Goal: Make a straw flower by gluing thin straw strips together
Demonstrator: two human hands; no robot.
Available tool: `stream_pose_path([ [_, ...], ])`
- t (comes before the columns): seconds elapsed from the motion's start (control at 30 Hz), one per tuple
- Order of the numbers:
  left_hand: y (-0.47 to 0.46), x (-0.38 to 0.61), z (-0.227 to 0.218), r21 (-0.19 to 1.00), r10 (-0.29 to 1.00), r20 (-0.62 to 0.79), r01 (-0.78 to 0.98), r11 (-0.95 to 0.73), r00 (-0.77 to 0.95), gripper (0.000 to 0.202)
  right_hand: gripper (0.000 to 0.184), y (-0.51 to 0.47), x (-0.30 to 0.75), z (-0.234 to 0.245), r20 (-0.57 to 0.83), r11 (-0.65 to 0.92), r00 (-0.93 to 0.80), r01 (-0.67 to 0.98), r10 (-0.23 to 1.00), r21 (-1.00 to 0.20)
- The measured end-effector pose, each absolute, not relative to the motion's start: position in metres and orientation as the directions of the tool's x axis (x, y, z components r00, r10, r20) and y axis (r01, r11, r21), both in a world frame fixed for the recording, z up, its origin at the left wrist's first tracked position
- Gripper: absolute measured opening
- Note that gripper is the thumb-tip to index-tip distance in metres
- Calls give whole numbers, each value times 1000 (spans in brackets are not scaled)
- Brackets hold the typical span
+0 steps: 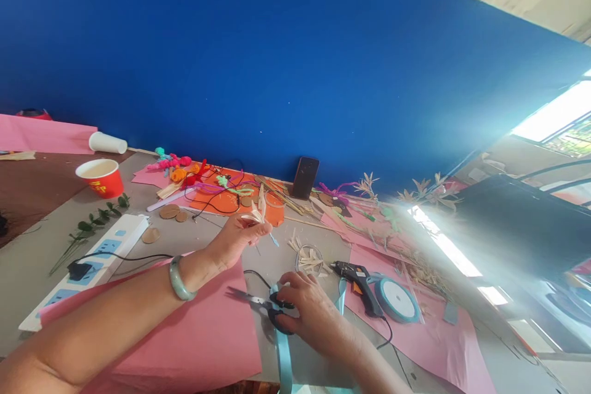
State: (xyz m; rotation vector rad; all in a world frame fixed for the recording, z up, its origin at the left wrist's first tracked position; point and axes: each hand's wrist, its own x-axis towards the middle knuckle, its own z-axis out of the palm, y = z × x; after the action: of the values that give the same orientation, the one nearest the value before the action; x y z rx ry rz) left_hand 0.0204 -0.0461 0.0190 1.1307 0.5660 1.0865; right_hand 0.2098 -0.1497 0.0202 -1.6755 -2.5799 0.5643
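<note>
Pinched in my left hand [242,237] is a flower with pale, pointed, straw-like petals [261,204], held upright above the table. A small bit of light blue shows just below those fingers. Lower and to the right, my right hand [305,301] has its fingers at the black handles of a pair of scissors [252,297]. The blades point left over the edge of the pink paper [207,332]. A light blue ribbon [284,360] runs beneath the scissors and down toward the front edge. My fingers partly hide the handles.
Right of my right hand lie a glue gun [362,283] and a ribbon spool [399,298]. Straw scraps [310,260] sit by a clear ring. A phone [305,177] leans on the blue wall. At left are a power strip [99,268], a green sprig [95,221] and a red cup [102,180].
</note>
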Motion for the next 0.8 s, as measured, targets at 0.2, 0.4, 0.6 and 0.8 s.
stream_pose_path([
  [0.2,-46,21,17,923,916,136,-384,21,378,44,24,-145,202,21,-293,273,-355,918,888,-286],
  [0.4,-46,22,16,922,917,152,-388,3,370,43,33,-133,205,32,-229,341,-469,833,853,-436],
  [0.6,-49,22,19,941,930,137,-338,-15,342,39,25,-117,192,39,-54,88,-294,450,954,-889],
  [0.8,-53,23,19,948,928,134,-318,-18,348,33,24,-116,175,14,-88,-133,-209,-215,974,-968],
])
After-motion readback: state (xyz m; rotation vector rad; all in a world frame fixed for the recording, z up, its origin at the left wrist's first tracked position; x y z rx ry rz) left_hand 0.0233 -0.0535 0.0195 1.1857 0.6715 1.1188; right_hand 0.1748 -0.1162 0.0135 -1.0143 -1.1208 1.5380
